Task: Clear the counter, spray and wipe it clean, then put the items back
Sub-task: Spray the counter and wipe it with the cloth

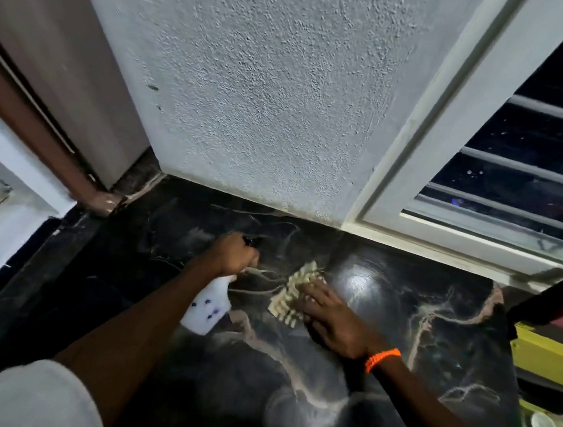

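Observation:
The black marble counter (382, 326) with pale veins fills the lower half of the head view. My left hand (235, 253) grips the black trigger head of a white spray bottle (207, 307), which hangs tilted below the hand over the counter's left part. My right hand (332, 318), with an orange band at the wrist, presses flat on a beige checked cloth (291, 295) lying on the counter near the middle. The two hands are close together, a short gap apart.
A rough white wall (267, 91) rises behind the counter. A white-framed window (481, 198) with bars stands at the right. A brown door frame (39, 141) runs at the left. Yellow and dark items (549, 349) sit past the counter's right edge.

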